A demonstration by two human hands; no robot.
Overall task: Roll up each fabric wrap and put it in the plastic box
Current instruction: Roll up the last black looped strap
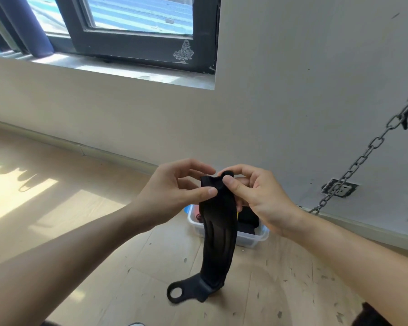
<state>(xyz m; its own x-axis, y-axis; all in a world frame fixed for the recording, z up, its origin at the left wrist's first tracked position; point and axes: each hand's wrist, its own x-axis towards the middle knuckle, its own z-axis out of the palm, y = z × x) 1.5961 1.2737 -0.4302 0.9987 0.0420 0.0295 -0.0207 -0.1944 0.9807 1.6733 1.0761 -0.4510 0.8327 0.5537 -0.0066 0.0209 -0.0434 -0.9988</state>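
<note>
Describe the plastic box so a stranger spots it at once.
Find the pale wall right of the window, then drop to the wooden floor. The plastic box sits there, behind the black wrap pinched by left hand and right hand. It is the only clear tub, with dark fabric inside.

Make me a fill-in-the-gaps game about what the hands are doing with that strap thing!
1. The left hand and the right hand pinch the ____ end of the fabric wrap.
2. The wrap's colour is ____.
3. The clear plastic box stands on the wooden ____.
4. A metal ____ hangs near the wall socket.

Missing words: top; black; floor; chain.
</note>
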